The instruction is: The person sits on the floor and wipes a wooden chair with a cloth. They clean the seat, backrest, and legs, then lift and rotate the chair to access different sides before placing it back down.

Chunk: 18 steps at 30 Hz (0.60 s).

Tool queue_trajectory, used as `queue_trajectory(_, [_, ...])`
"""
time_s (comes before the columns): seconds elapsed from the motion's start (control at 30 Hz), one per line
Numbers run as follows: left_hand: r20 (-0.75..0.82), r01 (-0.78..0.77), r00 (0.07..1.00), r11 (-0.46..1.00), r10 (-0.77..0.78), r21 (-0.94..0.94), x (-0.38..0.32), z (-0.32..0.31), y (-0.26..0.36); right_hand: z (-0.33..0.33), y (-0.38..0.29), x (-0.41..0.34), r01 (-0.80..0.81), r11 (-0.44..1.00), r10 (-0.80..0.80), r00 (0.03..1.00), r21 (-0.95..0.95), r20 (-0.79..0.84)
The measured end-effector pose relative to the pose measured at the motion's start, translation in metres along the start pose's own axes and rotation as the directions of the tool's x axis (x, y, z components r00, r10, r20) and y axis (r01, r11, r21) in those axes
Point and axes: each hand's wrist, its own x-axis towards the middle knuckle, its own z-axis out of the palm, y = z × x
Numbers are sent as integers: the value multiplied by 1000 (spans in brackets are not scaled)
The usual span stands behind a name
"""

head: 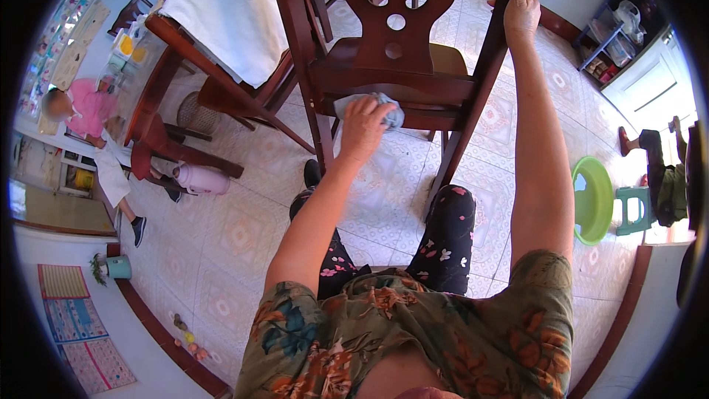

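A dark reddish-brown wooden chair (393,47) stands before me with its back towards me. Its carved splat has round holes, and the seat shows beyond. My left hand (365,119) holds a crumpled grey-blue cloth (394,116) against the lower crossrail of the chair back, near the left post. Part of the cloth is hidden under the fingers. Higher up, my right hand (522,14) grips the right back post, thumb along the near side and fingers partly hidden behind it. Between my knees and the chair legs, patterned floor tiles show.
At left stand a wooden table (160,77), a chair draped with a white towel (227,11), a pink thermos (202,179) and a seated person in pink (91,108). To the right are a green basin (592,199) with water, a green stool (634,210) and another person's legs (653,172).
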Motion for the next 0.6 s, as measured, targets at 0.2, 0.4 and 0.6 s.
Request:
queue_trajectory(0.2, [1, 129, 992, 991, -129, 22, -14, -26, -49, 0, -2, -1, 24, 1000, -24, 1000, -2, -5])
queue_trajectory(0.4, [-43, 83, 996, 993, -79, 82, -9, -19, -39, 3, 9, 8, 202, 976, -212, 968, -85, -134])
queue_trajectory(0.6, [-10, 34, 999, 998, -33, 45, 4, -1, -14, 4, 3, 5, 119, 981, -109, 991, 151, -73])
